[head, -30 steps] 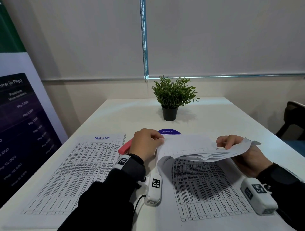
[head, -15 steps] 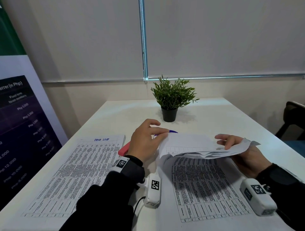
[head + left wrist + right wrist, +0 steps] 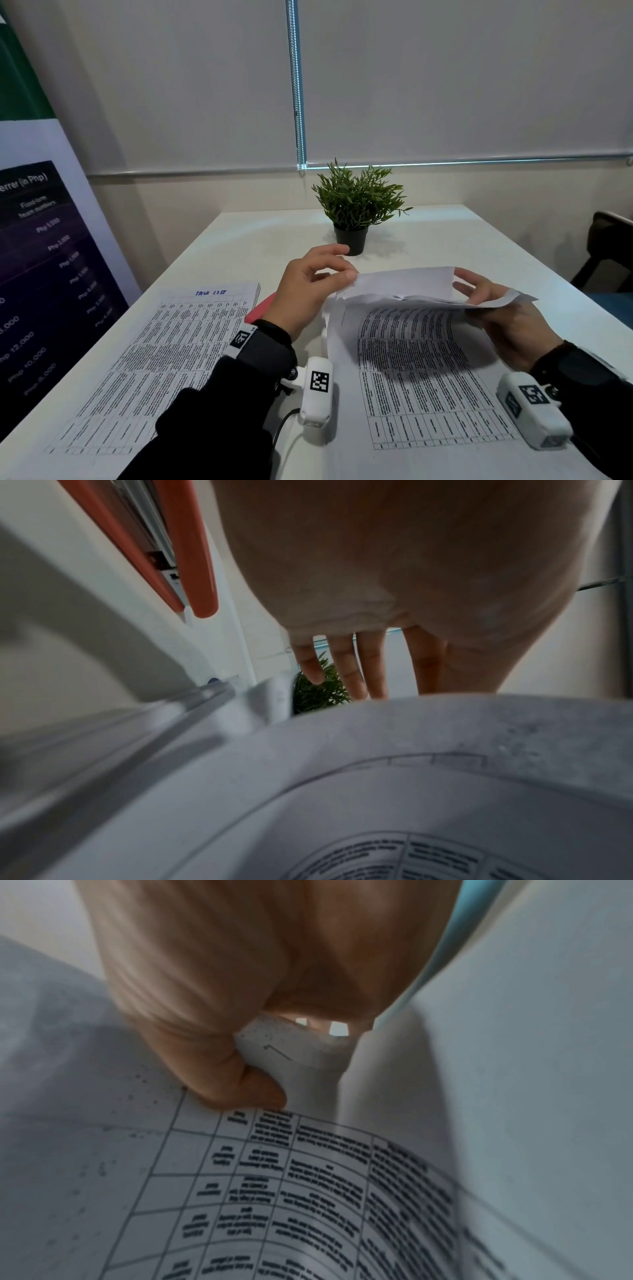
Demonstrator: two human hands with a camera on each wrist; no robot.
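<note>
Paper pages | left hand now uncurled, fingers straight | right hand pinching pages

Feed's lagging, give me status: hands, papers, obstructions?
Left hand open beside the lifted pages. Right hand grips them above the printed sheet. Red stapler by left hand, not blocking.

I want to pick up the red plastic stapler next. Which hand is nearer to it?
Left. The left hand hovers right beside the red plastic stapler; the right hand grips the white printed sheets farther right.
</note>
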